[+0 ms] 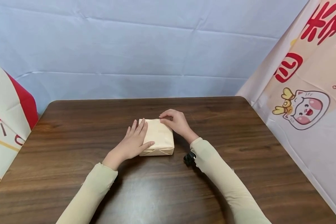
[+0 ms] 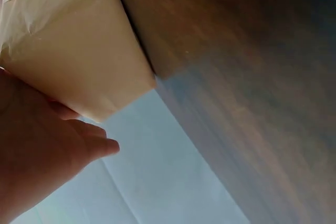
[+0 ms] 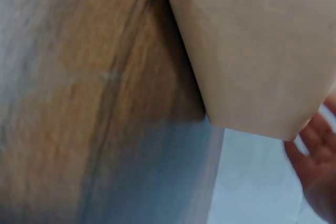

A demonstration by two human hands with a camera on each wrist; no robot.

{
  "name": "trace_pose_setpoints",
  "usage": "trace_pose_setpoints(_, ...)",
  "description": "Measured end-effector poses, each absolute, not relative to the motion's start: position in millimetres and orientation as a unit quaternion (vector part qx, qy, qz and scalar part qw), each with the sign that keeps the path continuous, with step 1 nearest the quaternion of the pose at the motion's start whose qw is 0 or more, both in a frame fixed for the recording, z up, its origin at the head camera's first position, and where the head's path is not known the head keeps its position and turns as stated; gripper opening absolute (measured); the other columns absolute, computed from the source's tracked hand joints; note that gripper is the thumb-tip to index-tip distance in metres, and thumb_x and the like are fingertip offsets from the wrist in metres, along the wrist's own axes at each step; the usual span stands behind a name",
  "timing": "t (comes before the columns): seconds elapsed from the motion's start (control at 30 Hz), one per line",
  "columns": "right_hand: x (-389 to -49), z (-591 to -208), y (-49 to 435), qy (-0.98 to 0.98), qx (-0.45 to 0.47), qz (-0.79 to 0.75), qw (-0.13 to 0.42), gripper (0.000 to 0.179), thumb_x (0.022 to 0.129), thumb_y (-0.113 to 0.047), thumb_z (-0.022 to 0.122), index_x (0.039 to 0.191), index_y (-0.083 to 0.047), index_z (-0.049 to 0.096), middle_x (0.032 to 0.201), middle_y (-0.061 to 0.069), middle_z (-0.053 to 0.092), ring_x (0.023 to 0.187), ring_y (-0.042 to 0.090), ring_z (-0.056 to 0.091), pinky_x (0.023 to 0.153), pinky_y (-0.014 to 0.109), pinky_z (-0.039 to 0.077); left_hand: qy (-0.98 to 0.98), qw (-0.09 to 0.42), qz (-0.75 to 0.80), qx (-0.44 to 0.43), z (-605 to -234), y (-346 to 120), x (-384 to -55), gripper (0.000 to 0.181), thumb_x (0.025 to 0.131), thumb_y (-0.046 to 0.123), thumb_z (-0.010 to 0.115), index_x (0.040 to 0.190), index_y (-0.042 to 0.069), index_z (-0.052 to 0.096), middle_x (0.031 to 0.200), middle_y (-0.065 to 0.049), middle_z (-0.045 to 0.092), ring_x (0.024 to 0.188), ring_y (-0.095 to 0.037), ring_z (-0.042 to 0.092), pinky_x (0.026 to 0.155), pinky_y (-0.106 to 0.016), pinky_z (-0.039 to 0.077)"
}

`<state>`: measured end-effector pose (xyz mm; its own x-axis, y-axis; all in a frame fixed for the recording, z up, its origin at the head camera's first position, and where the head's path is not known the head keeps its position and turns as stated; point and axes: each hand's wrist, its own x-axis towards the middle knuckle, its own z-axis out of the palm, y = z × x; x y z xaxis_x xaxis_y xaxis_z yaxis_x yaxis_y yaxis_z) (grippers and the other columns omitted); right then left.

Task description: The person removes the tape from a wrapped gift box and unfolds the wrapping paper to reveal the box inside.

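Observation:
A box wrapped in cream paper (image 1: pixel 158 135) sits on the table, with folded triangular flaps on its near side. My left hand (image 1: pixel 132 141) lies flat over its left part, fingers spread and pointing away, thumb across the near top. At the far right corner, my right hand (image 1: pixel 178 123) brings its thumb and curled fingers together, pinching the wrapping's edge. The left wrist view shows one smooth side of the wrapped box (image 2: pixel 79 51) above the left hand (image 2: pixel 47 145). In the right wrist view, the fingers of the right hand (image 3: pixel 317 156) meet the box's top corner.
The brown wood-grain table (image 1: pixel 156 186) runs back to a pale blue cloth (image 1: pixel 145 56). A printed cloth (image 1: pixel 305 105) with red characters and a cartoon hangs at the right, another (image 1: pixel 5 118) at the left. A small black device (image 1: pixel 189 158) sits at the right wrist.

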<state>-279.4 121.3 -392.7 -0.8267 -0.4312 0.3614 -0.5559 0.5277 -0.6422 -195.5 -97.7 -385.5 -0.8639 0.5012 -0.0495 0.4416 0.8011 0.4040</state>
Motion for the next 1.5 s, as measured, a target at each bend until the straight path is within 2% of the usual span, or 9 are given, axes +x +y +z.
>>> trace_pose_setpoints(0.13, -276.1, -390.0, 118.0, -0.852, 0.365, 0.367, 0.076, 0.011, 0.086, -0.011, 0.070, 0.095, -0.008, 0.075, 0.102, 0.004, 0.068, 0.089, 0.015, 0.062, 0.072, 0.030, 0.050, 0.951, 0.053, 0.175, 0.250, -389.3, -94.3, -191.3, 0.082, 0.098, 0.053, 0.037, 0.149, -0.004, 0.007, 0.155, -0.019, -0.006, 0.141, -0.036, -0.012, 0.111, -0.057, 0.005)
trace_pose_setpoints(0.23, -276.4, -388.8, 116.6, -0.852, 0.388, 0.344, 0.067, 0.010, 0.085, -0.009, 0.070, 0.093, -0.007, 0.076, 0.099, 0.004, 0.068, 0.091, 0.015, 0.063, 0.075, 0.030, 0.051, 0.952, 0.041, 0.162, 0.255, -390.9, -92.0, -191.0, 0.081, 0.098, 0.052, 0.036, 0.149, -0.004, 0.008, 0.155, -0.018, -0.007, 0.142, -0.032, -0.010, 0.112, -0.054, 0.005)
trace_pose_setpoints(0.57, -281.5, -381.7, 108.7, -0.875, 0.395, 0.270, 0.074, 0.005, 0.084, -0.012, 0.071, 0.087, -0.010, 0.076, 0.089, 0.000, 0.067, 0.080, 0.012, 0.061, 0.070, 0.026, 0.049, 0.948, 0.044, 0.167, 0.266, -393.3, -90.8, -192.9, 0.078, 0.099, 0.050, 0.036, 0.150, -0.001, 0.008, 0.156, -0.016, -0.004, 0.143, -0.031, -0.004, 0.111, -0.055, 0.010)
trace_pose_setpoints(0.73, -283.7, -380.9, 107.0, -0.877, 0.396, 0.262, 0.074, 0.007, 0.086, -0.014, 0.071, 0.087, -0.010, 0.075, 0.090, 0.000, 0.066, 0.077, 0.011, 0.060, 0.068, 0.025, 0.047, 0.950, 0.056, 0.165, 0.260, -391.8, -91.6, -192.5, 0.078, 0.099, 0.052, 0.034, 0.151, 0.001, 0.006, 0.157, -0.014, -0.006, 0.143, -0.029, -0.007, 0.111, -0.055, 0.010)
trace_pose_setpoints(0.9, -289.4, -386.1, 113.0, -0.857, 0.402, 0.321, 0.037, 0.007, 0.086, -0.012, 0.069, 0.090, -0.010, 0.075, 0.092, -0.001, 0.065, 0.074, 0.010, 0.056, 0.065, 0.026, 0.046, 0.952, 0.060, 0.160, 0.254, -392.4, -91.0, -193.2, 0.078, 0.098, 0.054, 0.032, 0.151, 0.003, 0.005, 0.157, -0.013, -0.005, 0.143, -0.026, -0.009, 0.111, -0.056, 0.011)
trace_pose_setpoints(1.07, -292.4, -390.9, 118.0, -0.835, 0.414, 0.363, 0.013, 0.007, 0.085, -0.012, 0.071, 0.090, -0.011, 0.075, 0.094, 0.000, 0.063, 0.081, 0.011, 0.056, 0.069, 0.028, 0.047, 0.953, 0.061, 0.156, 0.251, -394.3, -90.5, -194.1, 0.078, 0.098, 0.055, 0.031, 0.151, 0.004, 0.005, 0.157, -0.012, -0.006, 0.143, -0.025, -0.009, 0.110, -0.057, 0.012)
trace_pose_setpoints(1.3, -290.5, -395.7, 115.2, -0.838, 0.433, 0.327, 0.055, 0.007, 0.088, -0.011, 0.067, 0.083, -0.009, 0.070, 0.092, 0.001, 0.059, 0.080, 0.015, 0.050, 0.069, 0.029, 0.042, 0.952, 0.060, 0.159, 0.253, -394.6, -90.0, -194.1, 0.078, 0.098, 0.054, 0.032, 0.151, 0.003, 0.005, 0.157, -0.012, -0.005, 0.143, -0.025, -0.009, 0.110, -0.057, 0.011)
trace_pose_setpoints(1.5, -287.2, -394.0, 108.5, -0.862, 0.449, 0.213, 0.105, 0.008, 0.092, -0.013, 0.062, 0.086, -0.009, 0.063, 0.090, 0.002, 0.056, 0.082, 0.017, 0.048, 0.073, 0.030, 0.041, 0.953, 0.060, 0.158, 0.253, -393.3, -89.9, -193.3, 0.077, 0.099, 0.054, 0.032, 0.151, 0.003, 0.007, 0.157, -0.012, -0.005, 0.143, -0.026, -0.008, 0.110, -0.057, 0.011)
